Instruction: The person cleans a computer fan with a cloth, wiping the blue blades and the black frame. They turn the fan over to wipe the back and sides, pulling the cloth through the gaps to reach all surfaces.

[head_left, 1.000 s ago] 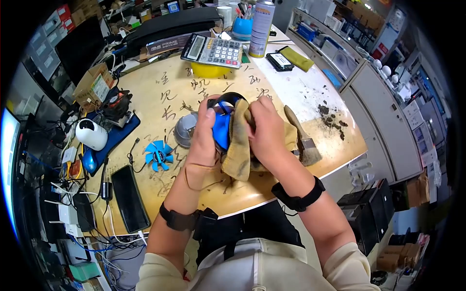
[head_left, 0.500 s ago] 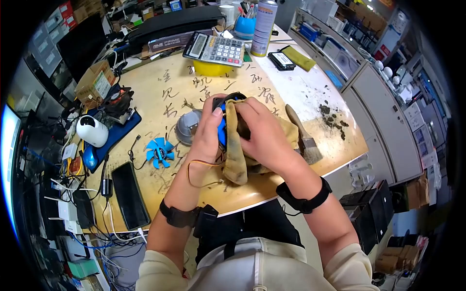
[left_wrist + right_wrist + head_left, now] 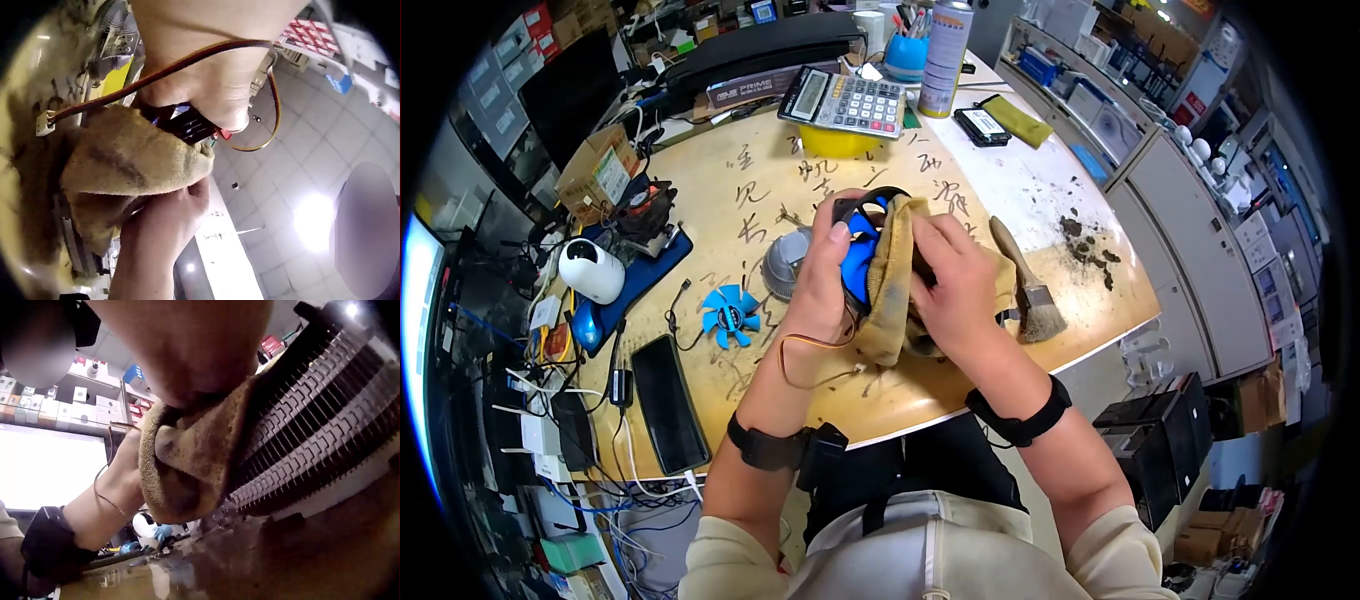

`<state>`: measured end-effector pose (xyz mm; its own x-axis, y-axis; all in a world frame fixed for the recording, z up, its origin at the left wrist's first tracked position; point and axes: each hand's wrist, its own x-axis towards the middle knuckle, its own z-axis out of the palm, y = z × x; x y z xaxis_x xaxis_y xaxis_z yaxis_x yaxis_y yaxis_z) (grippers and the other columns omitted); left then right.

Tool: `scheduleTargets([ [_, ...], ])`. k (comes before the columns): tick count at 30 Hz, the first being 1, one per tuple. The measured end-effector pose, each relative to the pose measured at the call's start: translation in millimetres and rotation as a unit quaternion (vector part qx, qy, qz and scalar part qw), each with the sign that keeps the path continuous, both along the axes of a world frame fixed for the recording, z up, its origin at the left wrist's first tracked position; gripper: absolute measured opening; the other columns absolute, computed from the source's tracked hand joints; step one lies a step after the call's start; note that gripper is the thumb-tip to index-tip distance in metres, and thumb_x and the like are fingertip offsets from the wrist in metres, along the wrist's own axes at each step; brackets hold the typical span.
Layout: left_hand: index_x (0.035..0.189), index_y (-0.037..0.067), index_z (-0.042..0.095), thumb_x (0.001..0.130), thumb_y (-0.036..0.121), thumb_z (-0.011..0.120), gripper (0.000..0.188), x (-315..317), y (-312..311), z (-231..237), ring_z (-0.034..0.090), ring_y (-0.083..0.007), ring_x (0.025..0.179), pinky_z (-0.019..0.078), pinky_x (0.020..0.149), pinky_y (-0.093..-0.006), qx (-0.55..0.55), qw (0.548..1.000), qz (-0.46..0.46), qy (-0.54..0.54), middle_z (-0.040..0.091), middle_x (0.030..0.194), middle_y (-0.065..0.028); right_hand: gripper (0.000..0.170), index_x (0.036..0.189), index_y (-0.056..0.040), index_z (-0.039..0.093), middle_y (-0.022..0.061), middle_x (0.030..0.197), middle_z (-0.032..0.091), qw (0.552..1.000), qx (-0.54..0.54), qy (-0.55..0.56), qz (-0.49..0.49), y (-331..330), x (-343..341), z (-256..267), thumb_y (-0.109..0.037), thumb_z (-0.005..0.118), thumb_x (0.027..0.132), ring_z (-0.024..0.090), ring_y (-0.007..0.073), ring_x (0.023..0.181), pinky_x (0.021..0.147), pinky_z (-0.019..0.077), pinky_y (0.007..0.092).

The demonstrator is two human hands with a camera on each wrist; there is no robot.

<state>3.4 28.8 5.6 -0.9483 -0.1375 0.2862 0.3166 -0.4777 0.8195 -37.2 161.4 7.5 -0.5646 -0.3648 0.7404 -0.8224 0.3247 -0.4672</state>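
My left hand (image 3: 818,285) grips a cooling fan (image 3: 860,255) with a black frame and blue inside, thumb on its near side. A thin brown-and-yellow cable (image 3: 187,60) loops past the left wrist to a white connector (image 3: 45,124). My right hand (image 3: 955,290) holds a stained tan cloth (image 3: 887,300), its thumb and fingers bunching the fabric against the fan. The cloth hides the fan's right side and part of the right fingers. Behind the cloth in the right wrist view stands a finned metal heatsink (image 3: 300,419).
A loose blue fan wheel (image 3: 730,315) and a grey round part (image 3: 784,265) lie left of the hands. To the right are a brush (image 3: 1032,300) and dark dirt crumbs (image 3: 1085,242). A phone (image 3: 668,400) lies near-left; a calculator (image 3: 845,102) sits farther back.
The right hand and cloth shift over the fan's face; the cloth first covers more of the blue, then uncovers it again. The left hand keeps its grip, and the fan tilts slightly.
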Motion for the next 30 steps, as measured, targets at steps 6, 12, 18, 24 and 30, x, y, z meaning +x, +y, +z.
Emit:
scheduleTargets([
  [6, 0.121, 0.007, 0.037, 0.090, 0.027, 0.036, 0.037, 0, 0, -2, 0.051, -0.0147, 0.094, 0.0413, 0.083, -0.0259, -0.006, 1.000, 0.012, -0.009, 0.051, 0.106, -0.0091, 0.044, 0.107, -0.0063, 0.056, 0.0115, 0.086, 0.052, 0.999, 0.022, 0.024, 0.016, 0, -2, -4, 0.002, 0.060, 0.064, 0.054, 0.0312, 0.078, 0.064, 0.0449, 0.0361],
  [12, 0.121, 0.007, 0.037, 0.088, 0.022, 0.043, 0.037, 1, -3, -6, 0.047, -0.0171, 0.092, 0.0377, 0.083, -0.0269, -0.247, 0.961, 0.124, 0.034, 0.049, 0.104, -0.0096, 0.030, 0.101, -0.0038, 0.058, 0.0145, 0.084, 0.052, 0.989, 0.115, -0.095, 0.016, 0, -4, 7, -0.007, 0.058, 0.071, 0.053, 0.0342, 0.078, 0.068, 0.0436, 0.0384],
  [18, 0.121, 0.006, 0.037, 0.086, 0.030, 0.045, 0.044, 3, -3, -2, 0.046, -0.0170, 0.094, 0.0367, 0.085, -0.0271, -0.254, 0.953, 0.157, 0.057, 0.048, 0.106, -0.0104, 0.023, 0.094, 0.0020, 0.060, 0.0151, 0.084, 0.055, 0.959, -0.005, -0.268, 0.094, -6, -10, -1, -0.008, 0.060, 0.073, 0.056, 0.0303, 0.080, 0.071, 0.0443, 0.0333],
  [24, 0.122, 0.007, 0.036, 0.084, 0.027, 0.048, 0.045, -1, 0, -6, 0.046, -0.0156, 0.097, 0.0373, 0.087, -0.0270, -0.065, 0.992, 0.094, 0.047, 0.047, 0.109, -0.0091, 0.020, 0.091, 0.0022, 0.060, 0.0086, 0.085, 0.057, 0.925, -0.127, -0.340, 0.114, -8, -8, 0, 0.000, 0.062, 0.071, 0.056, 0.0154, 0.081, 0.074, 0.0433, 0.0251],
  [30, 0.124, 0.007, 0.035, 0.078, 0.010, 0.052, 0.049, 4, 0, 3, 0.047, -0.0146, 0.098, 0.0400, 0.087, -0.0268, 0.005, 0.998, 0.062, 0.002, 0.048, 0.111, -0.0091, 0.015, 0.086, 0.0018, 0.061, 0.0061, 0.079, 0.055, 0.928, -0.148, -0.327, 0.098, -6, -7, 0, 0.000, 0.063, 0.072, 0.054, 0.0136, 0.075, 0.070, 0.0427, 0.0244],
])
